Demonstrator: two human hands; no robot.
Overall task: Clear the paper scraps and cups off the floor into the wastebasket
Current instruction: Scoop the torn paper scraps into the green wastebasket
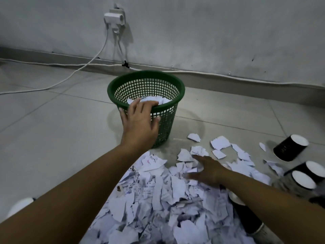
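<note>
A green mesh wastebasket (168, 88) stands upright on the tiled floor with white paper inside. My left hand (139, 120) rests over its near rim, fingers spread and holding nothing. A big heap of torn paper scraps (158, 196) covers the floor in front of me. My right hand (206, 170) lies flat on the heap's far edge, fingers straight, slightly blurred. Black paper cups with white insides lie on their sides at the right: one (290, 147) farther off, two (302, 178) nearer. Another dark cup (246, 215) lies under my right forearm.
A wall with a socket and adapter (115, 18) runs behind the basket, and white cables (58, 85) trail along the skirting and across the floor at left. A white rounded object (20, 206) shows at the lower left beside my left forearm. Loose scraps (219, 142) lie right of the basket.
</note>
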